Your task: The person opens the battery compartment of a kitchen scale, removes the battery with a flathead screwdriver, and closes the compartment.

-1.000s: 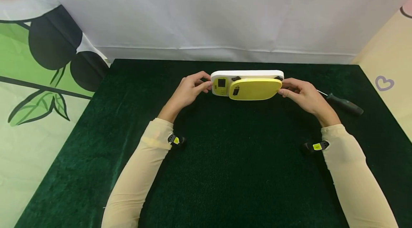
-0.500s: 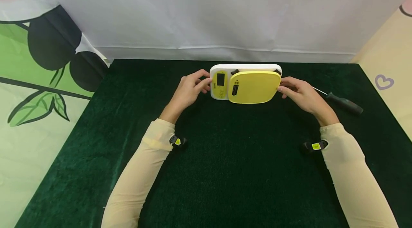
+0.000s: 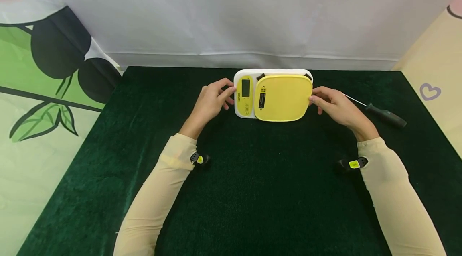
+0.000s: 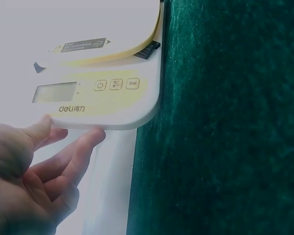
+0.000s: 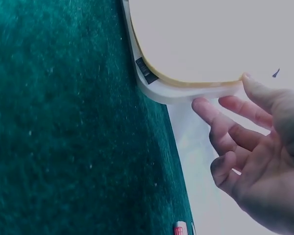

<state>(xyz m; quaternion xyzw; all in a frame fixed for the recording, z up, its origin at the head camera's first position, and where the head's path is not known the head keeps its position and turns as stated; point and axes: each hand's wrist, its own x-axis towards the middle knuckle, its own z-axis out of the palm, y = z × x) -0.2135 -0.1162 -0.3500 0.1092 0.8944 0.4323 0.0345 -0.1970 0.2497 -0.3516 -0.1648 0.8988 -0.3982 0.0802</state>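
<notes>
A white kitchen scale (image 3: pixel 249 116) with a yellow weighing plate (image 3: pixel 285 97) is at the back of the green table, its face turned up toward the head camera. My left hand (image 3: pixel 210 102) pinches the scale's left end, beside the display (image 4: pixel 54 92) and buttons. In the left wrist view the thumb is on the top edge and the fingers reach below. My right hand (image 3: pixel 338 108) grips the opposite end, thumb (image 5: pixel 257 93) at the plate's rim and fingers under the white body. Dark brackets show between plate and body.
A screwdriver (image 3: pixel 386 116) with a dark handle lies right of the right hand, its shaft pointing toward the scale. A white cloth wall (image 3: pixel 252 19) rises behind the table's back edge. Printed panels stand at both sides.
Held at both ends, the scale has tipped back from nearly upright, so more of its face shows. It has also shifted slightly left, and both hands stay on it.
</notes>
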